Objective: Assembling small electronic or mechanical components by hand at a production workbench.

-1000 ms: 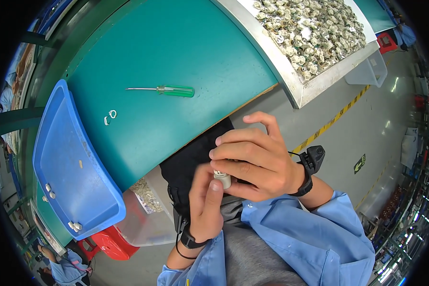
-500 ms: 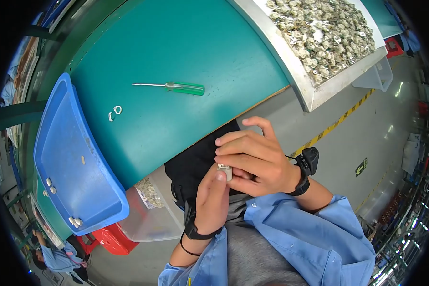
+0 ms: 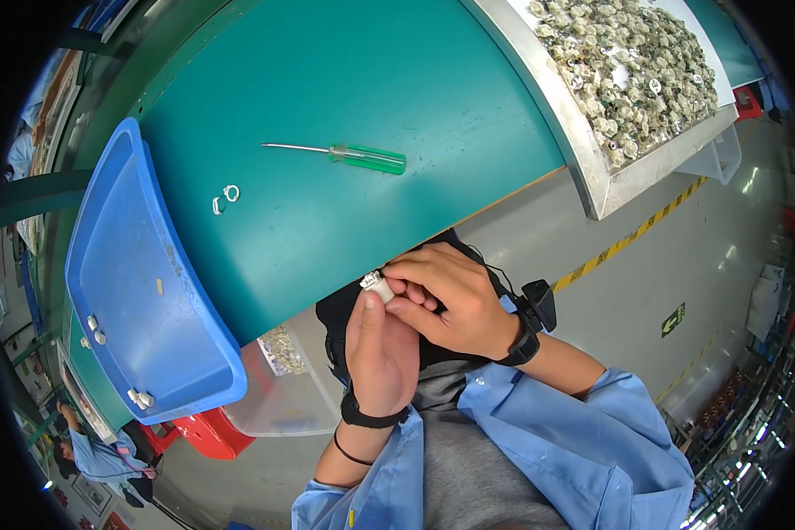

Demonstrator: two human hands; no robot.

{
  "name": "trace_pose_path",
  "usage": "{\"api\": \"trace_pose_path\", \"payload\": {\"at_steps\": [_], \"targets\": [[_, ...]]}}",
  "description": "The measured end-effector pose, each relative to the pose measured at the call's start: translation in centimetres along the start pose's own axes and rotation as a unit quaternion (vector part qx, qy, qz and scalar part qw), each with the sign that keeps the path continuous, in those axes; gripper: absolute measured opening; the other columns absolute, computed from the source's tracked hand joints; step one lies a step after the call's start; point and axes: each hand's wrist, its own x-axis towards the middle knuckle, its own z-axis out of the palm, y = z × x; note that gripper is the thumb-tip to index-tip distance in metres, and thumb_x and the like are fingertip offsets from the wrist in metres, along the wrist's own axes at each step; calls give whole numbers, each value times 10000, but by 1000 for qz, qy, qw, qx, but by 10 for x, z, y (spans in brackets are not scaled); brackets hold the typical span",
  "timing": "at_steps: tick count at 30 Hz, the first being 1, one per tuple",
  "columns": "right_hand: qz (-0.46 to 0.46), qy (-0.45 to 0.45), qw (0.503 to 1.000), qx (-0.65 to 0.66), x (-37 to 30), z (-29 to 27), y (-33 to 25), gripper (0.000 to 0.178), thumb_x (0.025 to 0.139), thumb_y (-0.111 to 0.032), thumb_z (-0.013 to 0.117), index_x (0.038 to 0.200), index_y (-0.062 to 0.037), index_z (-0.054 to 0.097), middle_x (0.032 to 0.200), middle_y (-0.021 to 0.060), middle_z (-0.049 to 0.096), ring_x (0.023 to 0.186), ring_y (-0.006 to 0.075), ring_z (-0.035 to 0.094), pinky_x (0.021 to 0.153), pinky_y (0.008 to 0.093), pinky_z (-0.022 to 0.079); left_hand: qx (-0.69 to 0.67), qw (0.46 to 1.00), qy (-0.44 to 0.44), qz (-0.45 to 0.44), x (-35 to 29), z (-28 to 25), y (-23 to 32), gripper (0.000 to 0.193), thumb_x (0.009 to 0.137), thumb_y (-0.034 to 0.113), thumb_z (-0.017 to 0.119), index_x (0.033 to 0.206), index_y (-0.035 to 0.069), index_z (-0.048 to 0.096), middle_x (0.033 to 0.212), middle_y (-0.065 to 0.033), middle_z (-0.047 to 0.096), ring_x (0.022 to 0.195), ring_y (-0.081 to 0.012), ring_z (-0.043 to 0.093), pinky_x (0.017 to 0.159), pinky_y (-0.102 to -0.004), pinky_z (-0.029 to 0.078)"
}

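Just off the table's near edge, my two hands meet around a small white cylindrical part (image 3: pixel 379 288) with shiny metal at its upper end. My left hand (image 3: pixel 382 358) supports it from below, thumb against its side. The fingers of my right hand (image 3: pixel 450 296) are bent in and press on its top and right side, so some of it is hidden. Beyond my hands a screwdriver (image 3: pixel 368 158) with a green handle lies on the green table (image 3: pixel 327 230). Two small white rings (image 3: pixel 230 193) rest to its left.
A blue tray (image 3: pixel 194 344) at the left holds several white cylindrical parts (image 3: pixel 139 398). At the upper right a metal-edged tray (image 3: pixel 596 181) is heaped with small pale parts (image 3: pixel 623 79). Below the table are a clear bin (image 3: pixel 274 411) and a red stool (image 3: pixel 212 433).
Both hands have shifted left and up in view with the white part, which now tilts with its metal end showing. My right fingers have closed in more. The whole view has shifted slightly.
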Motion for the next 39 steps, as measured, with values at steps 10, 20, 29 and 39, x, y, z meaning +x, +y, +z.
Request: {"api": "trace_pose_path", "payload": {"at_steps": [10,20,29,39], "targets": [[-18,2,1000,9,6,6,8,410,744,-62,795,1117,50,668,971,178,705,853,331,688,790,394,544,33,999,-12,18,5,-3,1,406,1082,348,369,1080,-28,524,1018,-113,560,984,-203,545,918,-351,433],[-27,-39,999,25,8,4,21,433,737,-94,813,1127,36,677,936,157,706,808,310,691,752,364,539,43,995,48,74,6,13,-9,378,1082,362,364,1038,14,506,950,-83,520,915,-187,502,849,-339,418],[-34,-22,999,26,5,8,24,445,734,-97,823,1131,32,670,946,151,704,807,296,695,728,348,540,59,996,35,57,9,7,-7,365,1081,334,368,1032,-1,504,963,-96,525,917,-191,508,858,-349,433],[-78,4,997,0,7,7,25,416,737,-94,824,1103,31,670,974,172,703,821,305,696,744,355,545,94,994,18,57,10,7,-4,422,1077,387,354,1015,1,512,939,-100,541,896,-202,520,834,-350,427]]}}
